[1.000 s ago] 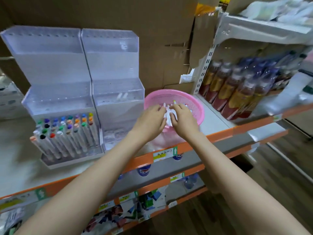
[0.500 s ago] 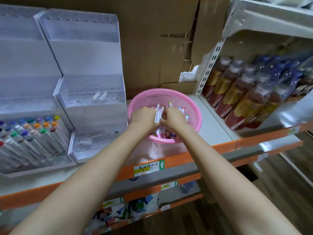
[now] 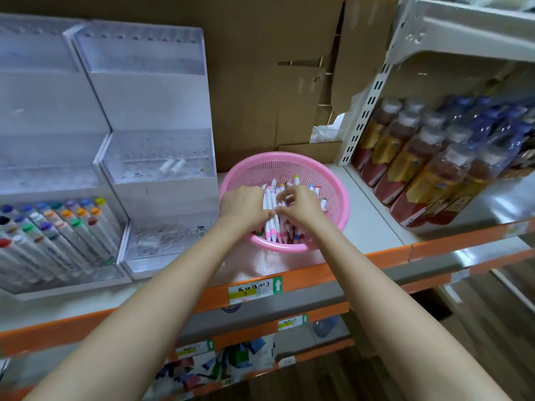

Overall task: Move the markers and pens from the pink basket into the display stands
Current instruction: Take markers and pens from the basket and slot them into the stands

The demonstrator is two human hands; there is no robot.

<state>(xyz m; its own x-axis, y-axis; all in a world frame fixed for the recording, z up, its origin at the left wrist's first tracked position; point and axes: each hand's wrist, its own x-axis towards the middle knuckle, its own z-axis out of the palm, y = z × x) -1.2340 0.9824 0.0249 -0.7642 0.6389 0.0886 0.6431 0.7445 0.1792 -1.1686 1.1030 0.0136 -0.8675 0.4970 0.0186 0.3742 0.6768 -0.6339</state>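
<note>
Fingers of both the left hand (image 3: 246,204) and the right hand (image 3: 301,204) curled loosely around a bundle of smooth white markers (image 3: 273,211) inside the round, perforated pink basket (image 3: 333,180). It sat on the white shelf (image 3: 370,227), just beside two stepped clear plastic stands (image 3: 162,157).

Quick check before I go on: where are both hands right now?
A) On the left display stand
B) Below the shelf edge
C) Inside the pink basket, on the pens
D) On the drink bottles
C: the left hand and right hand both sit inside the pink basket, fingers on the pens.
</note>
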